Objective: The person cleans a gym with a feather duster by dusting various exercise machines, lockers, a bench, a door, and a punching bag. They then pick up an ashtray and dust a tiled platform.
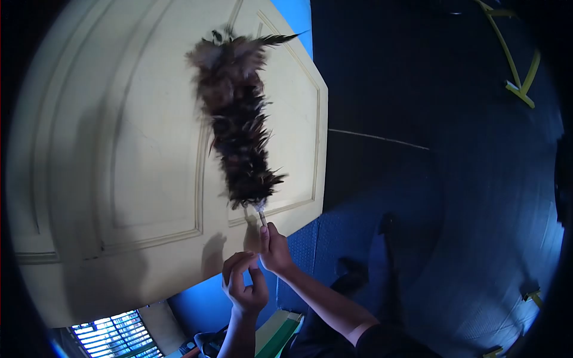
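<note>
A feather duster (239, 119) with brown and black feathers is held up in front of a cream panelled door (155, 143). My right hand (276, 249) is closed around its thin handle, just below the feathers. Beside it, slightly lower and to the left, is my left hand (245, 283). Its fingers are curled and the thumb comes close to the fingertips. Whatever may be between them is too small to make out. The feathers look slightly blurred, and the lower end of the handle is hidden by my right hand.
Dark floor (418, 197) with a thin pale line spreads to the right, with yellow strips (519, 89) near the upper right edge. A barred window (116, 335) shows at the bottom left. A green-and-white item (280, 334) lies below my hands.
</note>
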Demonstrator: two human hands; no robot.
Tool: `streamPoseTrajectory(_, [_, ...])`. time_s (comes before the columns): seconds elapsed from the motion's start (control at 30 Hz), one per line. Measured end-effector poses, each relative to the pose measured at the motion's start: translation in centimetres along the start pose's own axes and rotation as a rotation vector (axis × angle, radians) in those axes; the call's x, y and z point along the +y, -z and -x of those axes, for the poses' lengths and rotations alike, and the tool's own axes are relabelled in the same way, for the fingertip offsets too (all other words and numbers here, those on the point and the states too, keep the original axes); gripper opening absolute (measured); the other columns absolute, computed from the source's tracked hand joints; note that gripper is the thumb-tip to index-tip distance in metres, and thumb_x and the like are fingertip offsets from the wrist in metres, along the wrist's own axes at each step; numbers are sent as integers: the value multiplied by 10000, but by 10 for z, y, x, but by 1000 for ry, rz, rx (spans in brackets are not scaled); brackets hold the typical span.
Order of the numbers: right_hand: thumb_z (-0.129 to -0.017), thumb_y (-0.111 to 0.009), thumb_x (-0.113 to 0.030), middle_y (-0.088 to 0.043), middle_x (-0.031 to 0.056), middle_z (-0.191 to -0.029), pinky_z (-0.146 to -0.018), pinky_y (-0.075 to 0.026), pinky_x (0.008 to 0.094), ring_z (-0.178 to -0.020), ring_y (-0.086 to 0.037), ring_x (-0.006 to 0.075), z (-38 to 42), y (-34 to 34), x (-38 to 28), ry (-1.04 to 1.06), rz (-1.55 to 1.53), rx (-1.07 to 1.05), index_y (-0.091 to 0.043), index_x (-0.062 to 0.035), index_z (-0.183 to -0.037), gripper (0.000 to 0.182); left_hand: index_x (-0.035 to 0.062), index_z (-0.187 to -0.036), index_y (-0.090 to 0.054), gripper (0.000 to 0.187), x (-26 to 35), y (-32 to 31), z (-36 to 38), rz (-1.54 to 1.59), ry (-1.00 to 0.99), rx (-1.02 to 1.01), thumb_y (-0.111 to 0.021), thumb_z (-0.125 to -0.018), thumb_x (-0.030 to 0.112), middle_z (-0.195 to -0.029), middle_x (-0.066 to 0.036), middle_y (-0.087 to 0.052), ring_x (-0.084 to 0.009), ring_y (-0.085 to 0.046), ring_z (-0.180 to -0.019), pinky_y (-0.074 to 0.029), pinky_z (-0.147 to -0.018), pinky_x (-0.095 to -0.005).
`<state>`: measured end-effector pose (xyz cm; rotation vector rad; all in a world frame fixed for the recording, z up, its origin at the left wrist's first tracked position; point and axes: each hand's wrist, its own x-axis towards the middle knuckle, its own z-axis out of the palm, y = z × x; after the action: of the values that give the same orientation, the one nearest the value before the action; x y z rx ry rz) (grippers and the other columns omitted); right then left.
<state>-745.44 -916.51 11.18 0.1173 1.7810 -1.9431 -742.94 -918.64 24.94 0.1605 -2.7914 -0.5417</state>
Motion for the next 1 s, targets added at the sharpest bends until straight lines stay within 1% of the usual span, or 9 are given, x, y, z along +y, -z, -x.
streamPoseTrajectory(0.2, [-1033, -331, -390, -593, 186, -699, -528, -447, 483, -568, -585, 344, -58, -20, 192, -303, 63, 394, -578, -50, -946, 429, 9, -1042, -616, 232, 8, -2, -35, 61, 97, -32, -583, -816, -32, -1003, -168, -637, -320, -631, -947, -515, -831, -391])
streamPoseTrajectory(0.23, [-1015, -359, -438, -467, 88, -583, -366, -346, 430, -393, -433, 233, -61, 25, 158, -1056, -499, 99, -562, -78, -857, 442, 9, -1042, -616, 232, 5, -7, -41, 55, 91, -33, -583, -816, -32, -1003, -168, -637, -320, -631, -947, -515, -831, -391])
streamPoseTrajectory(0.3, [-961, -456, -439, -282, 36, -492, -318, -233, 319, -343, -317, 167, -53, 37, 221, -1201, -659, 163, -421, -174, -752, 339, 13, -1048, -620, 237, 11, -17, -36, 12, 85, -91, -592, -814, -12, -1015, -174, -645, -335, -630, -954, -511, -841, -405])
streamPoseTrajectory(0.5, [-883, -482, -210, -575, 149, -655, -397, -399, 463, -478, -539, 277, -150, 55, 435, -469, 166, -19, -597, -74, -745, 225, 37, -1082, -618, 252, 10, -63, -37, 8, 120, -262, -615, -830, 38, -1026, -138, -659, -331, -630, -967, -499, -870, -423])
streamPoseTrajectory(0.57, [-901, -455, -175, -658, 267, -919, -712, -536, 484, -857, -672, 392, -232, 103, 213, -442, 726, -183, -652, -32, -886, 244, 40, -1085, -616, 250, 13, -73, -43, 22, 163, -301, -617, -834, 43, -1025, -134, -661, -326, -631, -968, -498, -871, -422])
streamPoseTrajectory(0.6, [-942, -395, -182, -645, 274, -996, -797, -523, 465, -928, -641, 419, -256, 101, 158, -384, 334, 227, -621, -30, -1086, 308, 43, -1083, -616, 248, 12, -77, -48, 8, 145, -298, -614, -835, 38, -1023, -132, -662, -320, -633, -966, -499, -869, -419])
streamPoseTrajectory(0.73, [-1002, -427, -166, -562, 323, -1201, -887, -489, 423, -1070, -588, 437, -287, 102, -19, 158, 111, 242, -398, 32, -1397, 443, 47, -1083, -616, 249, 14, -91, -69, 27, 163, -287, -608, -834, 27, -1024, -127, -664, -310, -636, -960, -502, -862, -413])
streamPoseTrajectory(0.93, [-1006, -477, -168, -635, 244, -1158, -844, -510, 358, -1004, -659, 284, -263, 100, -106, 277, 72, 184, -381, 33, -1421, 471, 54, -1088, -617, 243, 29, -93, -110, 168, 152, -248, -593, -846, 45, -1019, -135, -658, -325, -633, -963, -500, -863, -416])
streamPoseTrajectory(1.0, [-1008, -478, -190, -575, 75, -758, -570, -487, 323, -617, -564, 192, -295, 85, -26, 231, 72, 302, -423, -58, -1427, 443, 60, -1095, -616, 246, 25, -99, -106, 166, 166, -289, -590, -850, 52, -1023, -140, -655, -329, -633, -966, -498, -864, -418])
